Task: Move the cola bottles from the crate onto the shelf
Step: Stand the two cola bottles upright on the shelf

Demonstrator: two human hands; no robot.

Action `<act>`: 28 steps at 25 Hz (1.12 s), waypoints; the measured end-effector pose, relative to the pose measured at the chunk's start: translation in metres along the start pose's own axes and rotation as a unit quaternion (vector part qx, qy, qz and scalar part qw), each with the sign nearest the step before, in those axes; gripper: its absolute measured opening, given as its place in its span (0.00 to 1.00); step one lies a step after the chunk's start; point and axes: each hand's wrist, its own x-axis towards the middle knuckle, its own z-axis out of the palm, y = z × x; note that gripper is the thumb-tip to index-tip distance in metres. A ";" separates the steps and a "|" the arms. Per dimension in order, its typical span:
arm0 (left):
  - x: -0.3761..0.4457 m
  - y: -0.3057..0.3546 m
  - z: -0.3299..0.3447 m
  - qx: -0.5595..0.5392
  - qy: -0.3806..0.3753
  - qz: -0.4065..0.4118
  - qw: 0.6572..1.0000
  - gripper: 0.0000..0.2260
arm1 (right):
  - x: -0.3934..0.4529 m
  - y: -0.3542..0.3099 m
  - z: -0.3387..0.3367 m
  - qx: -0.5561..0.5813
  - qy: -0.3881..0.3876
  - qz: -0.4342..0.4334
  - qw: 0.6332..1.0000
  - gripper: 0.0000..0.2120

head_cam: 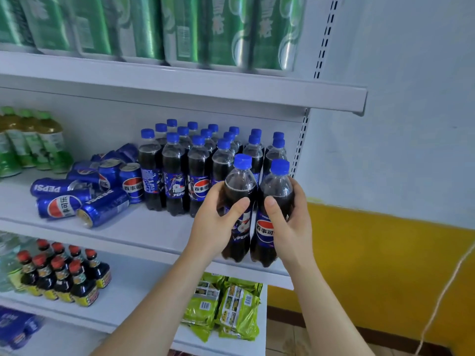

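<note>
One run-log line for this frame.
left hand: holds cola bottle | right hand: holds second bottle | both at shelf front edge, beside stocked bottles

I read "PEPSI", inverted, in white on the side of a blue can (55, 186) lying on the middle shelf (144, 227), and the Chinese characters "百事可乐" on the red-white-blue globe logo of another lying can (63, 205) and, partly cut off, on an upright can (131, 183) beside it. On the standing cola bottles I read "PEPSI" at the bottom of one label (174, 187) and "百事可" on the globe of the next label (200, 189). The bottle in my left hand (237, 209) shows "PEPS", the bottle in my right hand (273, 214) shows "百事可"; print on the remaining goods is too blurred or small for me to read.
</note>
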 end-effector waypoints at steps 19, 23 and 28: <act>0.029 -0.060 -0.011 0.096 -0.123 0.052 0.986 0.25 | 0.003 0.035 0.014 -0.135 0.008 0.045 0.990 0.32; 0.011 -0.077 -0.011 0.272 -0.128 0.050 0.952 0.29 | -0.021 0.052 0.008 -0.270 -0.009 0.071 0.960 0.41; 0.012 -0.083 -0.005 0.324 -0.119 0.040 0.938 0.28 | -0.025 0.059 0.009 -0.319 -0.023 0.094 0.943 0.47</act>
